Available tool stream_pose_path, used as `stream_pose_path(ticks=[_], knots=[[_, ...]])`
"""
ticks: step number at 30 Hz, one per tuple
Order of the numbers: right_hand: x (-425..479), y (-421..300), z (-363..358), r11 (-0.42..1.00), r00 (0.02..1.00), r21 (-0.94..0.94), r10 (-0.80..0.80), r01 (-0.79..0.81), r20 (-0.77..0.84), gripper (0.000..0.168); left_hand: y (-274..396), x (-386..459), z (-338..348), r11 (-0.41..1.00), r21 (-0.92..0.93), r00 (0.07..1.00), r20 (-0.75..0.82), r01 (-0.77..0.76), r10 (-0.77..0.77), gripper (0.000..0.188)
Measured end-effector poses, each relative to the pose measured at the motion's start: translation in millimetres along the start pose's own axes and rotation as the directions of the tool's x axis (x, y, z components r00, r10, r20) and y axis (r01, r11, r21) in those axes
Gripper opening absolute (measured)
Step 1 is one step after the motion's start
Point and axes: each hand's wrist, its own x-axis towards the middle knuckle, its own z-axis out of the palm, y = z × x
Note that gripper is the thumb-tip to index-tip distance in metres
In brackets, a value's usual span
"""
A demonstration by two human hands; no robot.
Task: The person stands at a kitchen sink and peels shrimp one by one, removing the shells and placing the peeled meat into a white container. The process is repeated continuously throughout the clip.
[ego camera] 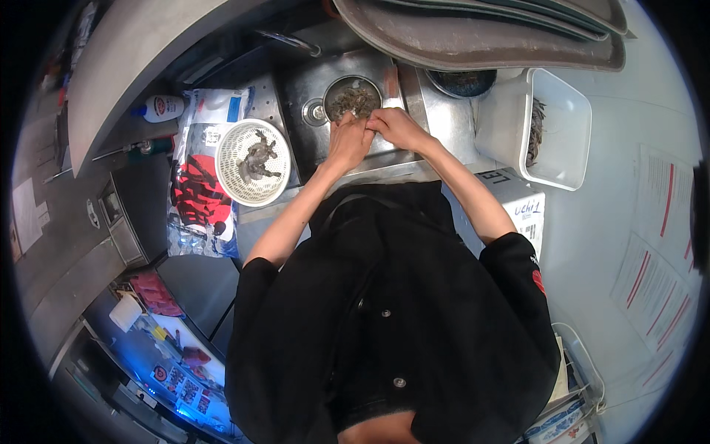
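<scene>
Both my hands meet over the near edge of a round metal bowl (353, 93) in the steel sink. My left hand (351, 139) has its fingers bent at the bowl's rim, and my right hand (395, 126) touches it with pinched fingertips. Whatever may be between the fingers is too small to make out. Brownish shells or peelings (355, 102) lie in the bowl. To the left, a white perforated plastic basket (223, 161) holds several grey raw shrimp (258, 158). A deep white plastic tub (560, 180) on the right contains more dark shrimp-like pieces (536, 133).
A printed plastic bag (199, 188) lies under the basket's left side, near a white bottle with a blue cap (165, 108). Brown trays (488, 47) overhang the sink's far side. A dark round pan (463, 83) and a white box (499, 191) are at the right. The sink drain (315, 112) adjoins the bowl.
</scene>
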Motion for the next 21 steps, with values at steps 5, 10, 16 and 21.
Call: stream_pose_path(ticks=[5,10,16,21], knots=[[11,15,10,0.997,0.999,0.075,-0.033,0.032,0.017,0.028,-18,2,12,0.995,-0.096,1.0,0.01,0.0,0.001,0.026],[16,37,17,0.98,0.989,0.2,-0.025,-0.005,0.146,0.028,-25,-10,12,0.986,-0.139,0.995,-0.025,-0.095,0.092,0.023],[10,17,6,0.992,0.93,-0.119,0.083,-0.042,0.357,0.029,-21,-11,0,0.884,0.245,0.906,0.253,-0.398,0.338,0.013],[11,35,13,0.997,0.867,0.019,-0.073,0.073,0.493,0.025,-29,-6,-5,0.831,0.19,0.806,0.427,-0.523,0.409,0.018]])
